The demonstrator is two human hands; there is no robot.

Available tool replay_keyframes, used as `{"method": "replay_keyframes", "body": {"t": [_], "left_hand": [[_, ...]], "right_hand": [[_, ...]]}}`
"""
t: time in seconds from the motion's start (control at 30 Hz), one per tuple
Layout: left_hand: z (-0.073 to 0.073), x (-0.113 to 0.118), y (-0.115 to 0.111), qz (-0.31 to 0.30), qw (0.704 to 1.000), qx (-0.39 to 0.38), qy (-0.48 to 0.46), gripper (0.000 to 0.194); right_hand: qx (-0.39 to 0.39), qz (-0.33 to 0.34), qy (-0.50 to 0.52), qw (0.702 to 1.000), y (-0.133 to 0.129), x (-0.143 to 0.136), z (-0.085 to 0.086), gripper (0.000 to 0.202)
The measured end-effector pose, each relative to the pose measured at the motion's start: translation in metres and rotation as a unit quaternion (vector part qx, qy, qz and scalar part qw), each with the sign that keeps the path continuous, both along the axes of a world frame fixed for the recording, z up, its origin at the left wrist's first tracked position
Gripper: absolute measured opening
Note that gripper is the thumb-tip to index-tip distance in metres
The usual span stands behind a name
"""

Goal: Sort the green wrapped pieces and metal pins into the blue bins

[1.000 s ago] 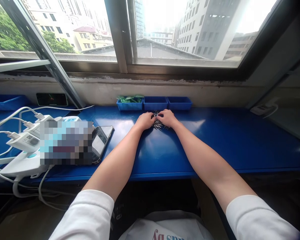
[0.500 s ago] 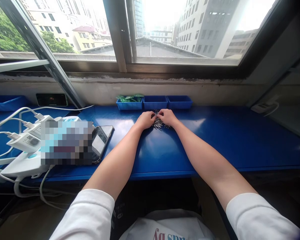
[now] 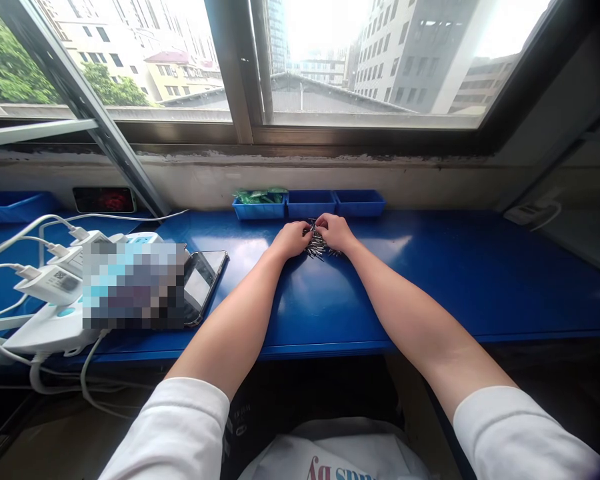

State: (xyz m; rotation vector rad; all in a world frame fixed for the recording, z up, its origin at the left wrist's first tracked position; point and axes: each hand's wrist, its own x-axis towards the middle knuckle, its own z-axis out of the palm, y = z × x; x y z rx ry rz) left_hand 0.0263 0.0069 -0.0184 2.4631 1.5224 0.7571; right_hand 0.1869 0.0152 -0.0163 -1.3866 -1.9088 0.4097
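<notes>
I have the left hand (image 3: pixel 295 239) and right hand (image 3: pixel 334 231) at the metal pins (image 3: pixel 316 249), many still loosely piled on the desk (image 3: pixel 430 267), fingers (image 3: pixel 323 221) curled, hold and progress unclear to me.

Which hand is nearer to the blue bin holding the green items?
Left. The left hand is in front of that blue bin and to its right, not touching it; the right hand is farther right, across the pile of thin metal pieces.

Both arms (image 3: pixel 235 313) stretched forward, converging; left hand (image 3: pixel 295 240), right hand (image 3: pixel 335 232) close together, fingers (image 3: pixel 323 221) curled.
</notes>
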Motion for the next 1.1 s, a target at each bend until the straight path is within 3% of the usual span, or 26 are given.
{"method": "replay_keyframes", "body": {"t": [0.17, 0.3, 0.53, 0.67, 0.87, 1.1], "left_hand": [[0.003, 0.003, -0.001, -0.013, 0.997, 0.072, -0.034, 0.029], [0.009, 0.006, -0.003, -0.019, 0.991, 0.114, -0.061, 0.024], [0.013, 0.005, -0.006, 0.040, 0.991, 0.109, -0.060, 0.024], [0.015, 0.004, -0.007, 0.072, 0.991, 0.090, -0.065, 0.026], [0.014, 0.003, -0.006, 0.074, 0.992, 0.075, -0.069, 0.029], [0.013, 0.003, -0.005, 0.070, 0.992, 0.081, -0.073, 0.029]], "right_hand": [[0.054, 0.022, 0.076, 0.995, -0.004, -0.001, 0.004, 0.009], [0.037, 0.068, 0.144, 0.987, -0.002, -0.002, 0.006, 0.017], [0.020, 0.067, 0.221, 0.973, 0.004, -0.002, 0.005, 0.022], [-0.030, 0.064, 0.247, 0.967, -0.003, 0.000, 0.011, 0.024], [-0.045, 0.044, 0.254, 0.965, -0.011, 0.000, 0.019, 0.026], [-0.024, 0.050, 0.234, 0.971, -0.003, 0.003, 0.012, 0.033]]}}
